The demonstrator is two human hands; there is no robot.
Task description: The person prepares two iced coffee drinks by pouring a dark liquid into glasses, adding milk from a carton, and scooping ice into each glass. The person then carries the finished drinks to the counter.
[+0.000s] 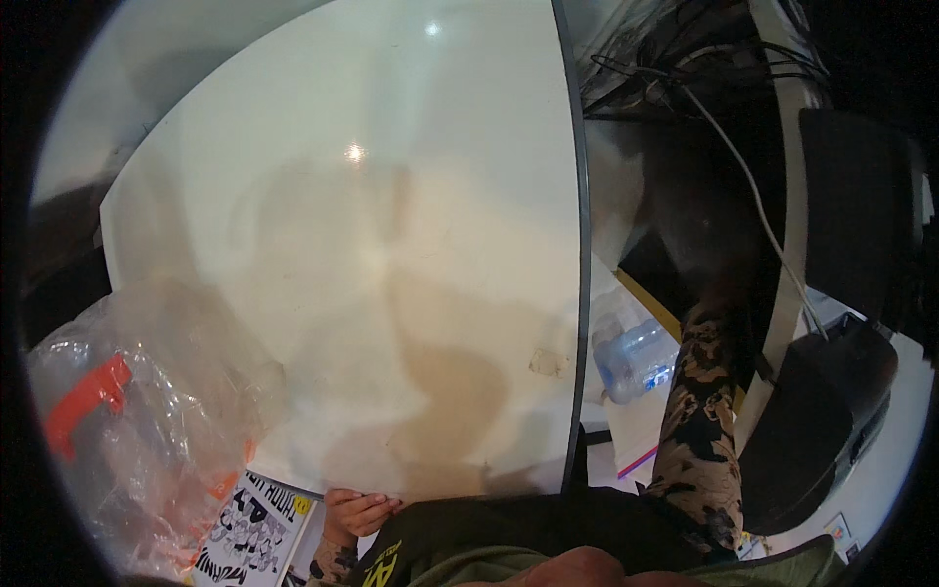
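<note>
A large glossy white panel [308, 308] with a dark edge strip along its right side fills the middle of the picture. At its near edge, my left hand [359, 511] has its fingers curled over the rim, close against my dark shirt. My right arm, in a camouflage-patterned sleeve [700, 433], reaches away past the panel's right side into a dark space. The right hand itself cannot be made out there. Beside that sleeve lies a clear plastic bottle [634, 359].
A clear plastic bag [161, 411] with red parts covers the panel's near left corner. Below it is a printed book or magazine [257, 528]. Tangled cables [660, 70] run at upper right, and a pale cable [755, 183] hangs towards a black object [799, 433].
</note>
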